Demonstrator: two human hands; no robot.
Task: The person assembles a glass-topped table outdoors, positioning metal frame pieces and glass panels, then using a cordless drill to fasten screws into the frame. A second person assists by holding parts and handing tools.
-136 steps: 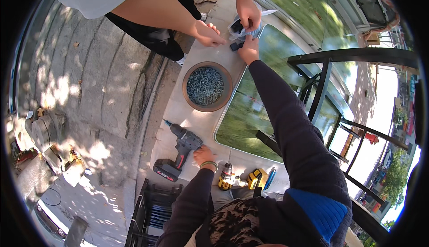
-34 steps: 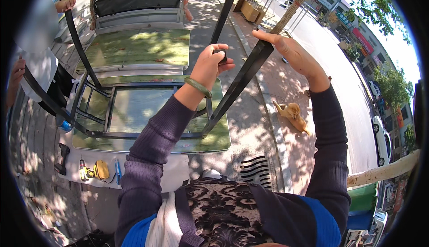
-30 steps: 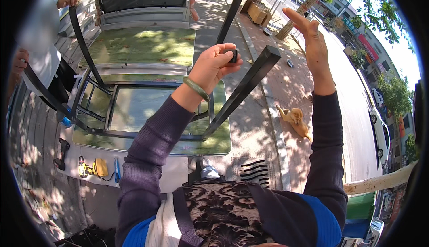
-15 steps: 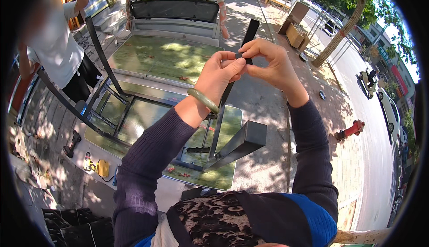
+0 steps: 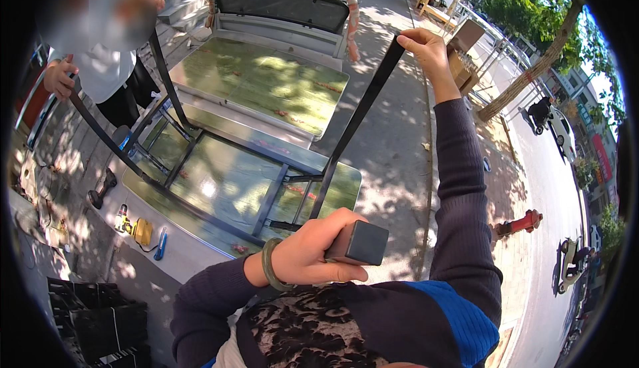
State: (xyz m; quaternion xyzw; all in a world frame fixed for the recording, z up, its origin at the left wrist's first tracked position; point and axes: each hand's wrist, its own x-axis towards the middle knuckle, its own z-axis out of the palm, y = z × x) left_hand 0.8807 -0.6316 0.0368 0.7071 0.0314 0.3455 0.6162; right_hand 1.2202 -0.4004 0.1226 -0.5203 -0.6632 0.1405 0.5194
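Apparently for steadiness, the left hand point(image 5: 303, 251) curls closed round the near leg point(image 5: 367, 242); the right hand point(image 5: 430, 48) pinches the far leg point(image 5: 364, 107) at its tip; their frame point(image 5: 271, 200) lies upturned on a green panel point(image 5: 229, 168), leaving ends reachable.

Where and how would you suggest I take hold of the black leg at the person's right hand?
Probably around mid-length, from the right side: the black leg is a slim, straight bar, bare there, rising from the frame to its left, while the right hand is at its top end.
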